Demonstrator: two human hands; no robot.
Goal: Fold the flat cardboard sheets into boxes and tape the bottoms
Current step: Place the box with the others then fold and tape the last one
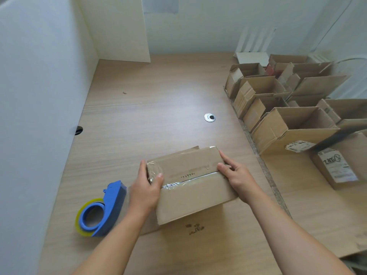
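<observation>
Head view. Near centre of the wooden surface (149, 100): a cardboard box (190, 197), closed flaps facing up. Along the seam between the flaps, a strip of clear tape (178, 182), crinkled down over the left end. Gripped at both ends.

On the left end, the left hand (146, 188), thumb laid on top beside the tape, fingers wrapped round the far side of that corner. On the right end, the right hand (236, 175), thumb pressed on top at the seam, fingers stretched along the far-right edge. Both forearms bare, reaching in from the near edge.

Just left of the left wrist, resting on the surface: a blue tape dispenser (105, 207) loaded with a roll of clear, yellowish tape.

Far right: a cluster of open boxes (288, 128), flaps up, packed close together on a flat cardboard sheet (317, 225), with printed labels on the two nearest.

Beyond the held box and well apart from it: a round metal grommet (210, 117) set in the surface.

To the left, a white partition (39, 86); at the far end, a white wall (198, 26).
</observation>
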